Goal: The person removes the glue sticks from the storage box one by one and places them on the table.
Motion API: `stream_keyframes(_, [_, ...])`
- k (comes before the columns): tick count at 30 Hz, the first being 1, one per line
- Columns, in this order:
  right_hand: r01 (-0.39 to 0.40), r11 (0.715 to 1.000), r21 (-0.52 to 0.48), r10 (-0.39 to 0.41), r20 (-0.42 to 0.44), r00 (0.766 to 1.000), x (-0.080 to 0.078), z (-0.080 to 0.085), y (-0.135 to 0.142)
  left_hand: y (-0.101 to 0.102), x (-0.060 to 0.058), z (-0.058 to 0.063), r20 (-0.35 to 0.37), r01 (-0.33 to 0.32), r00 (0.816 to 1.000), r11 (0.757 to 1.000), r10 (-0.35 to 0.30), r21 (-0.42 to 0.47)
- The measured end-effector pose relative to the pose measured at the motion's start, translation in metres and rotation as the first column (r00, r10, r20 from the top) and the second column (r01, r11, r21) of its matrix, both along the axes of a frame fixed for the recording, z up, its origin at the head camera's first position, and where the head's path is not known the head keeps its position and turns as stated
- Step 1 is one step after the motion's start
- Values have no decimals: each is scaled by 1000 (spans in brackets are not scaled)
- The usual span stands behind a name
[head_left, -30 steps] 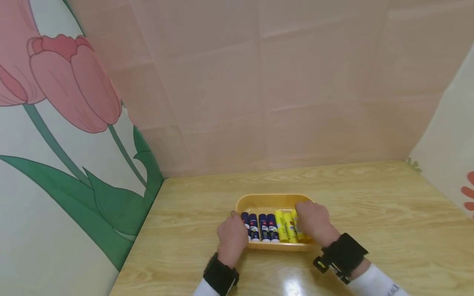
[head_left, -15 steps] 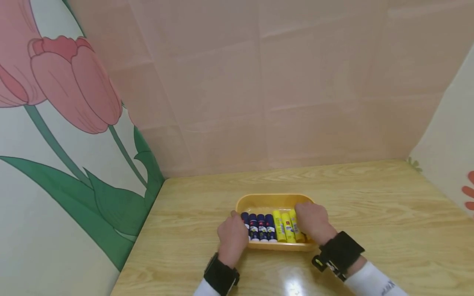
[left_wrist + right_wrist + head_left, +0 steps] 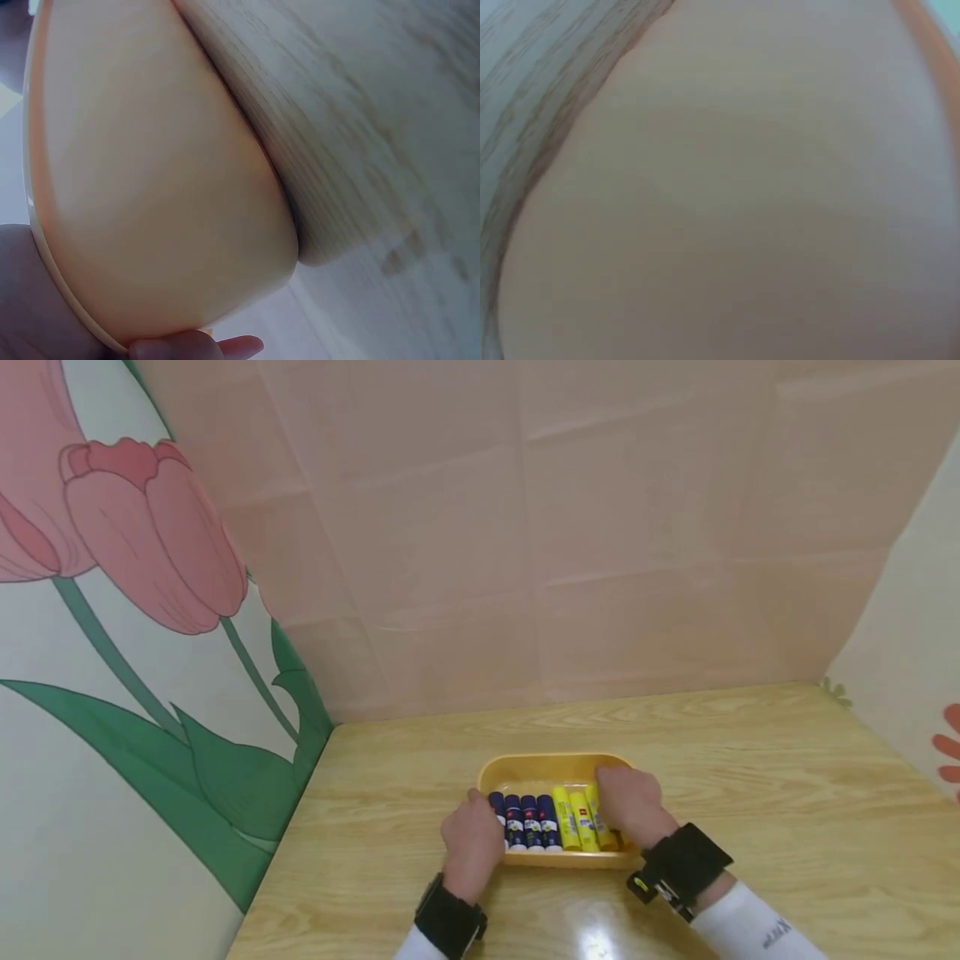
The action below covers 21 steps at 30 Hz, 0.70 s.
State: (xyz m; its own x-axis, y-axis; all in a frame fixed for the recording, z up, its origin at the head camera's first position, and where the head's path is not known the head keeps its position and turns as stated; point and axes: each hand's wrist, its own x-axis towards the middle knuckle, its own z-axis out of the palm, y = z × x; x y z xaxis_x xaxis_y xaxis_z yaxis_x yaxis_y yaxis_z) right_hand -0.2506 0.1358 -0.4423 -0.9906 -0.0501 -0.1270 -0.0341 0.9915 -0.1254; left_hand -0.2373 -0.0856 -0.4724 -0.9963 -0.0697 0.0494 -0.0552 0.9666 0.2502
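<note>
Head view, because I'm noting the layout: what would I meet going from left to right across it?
Painted pink tulips, left hand, four dark blue sticks, yellow sticks, right hand, painted red petals.

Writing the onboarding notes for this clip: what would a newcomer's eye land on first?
Likely the big pink tulip picture filling the left side of the head view. Next, the orange-yellow tray on the wooden table, with dark blue tubes on its left and yellow tubes on its right. The left hand grips its left end; the right hand is at its right.
</note>
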Motion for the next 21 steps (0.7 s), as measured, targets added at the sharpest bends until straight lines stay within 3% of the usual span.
stream_keyframes(8, [75,989,-130,-79,-26,997,0,1,0,-1,1,0,9,3,1000,1000,-3,14])
stream_keyframes(15, [55,975,-213,-81,-114,990,5,0,7,-1,1,1,3,5,1000,1000,-5,25])
stream_keyframes(21, [3,976,-218,-50,-210,976,20,14,8,-2,0,1,19,-4,1000,1000,4,19])
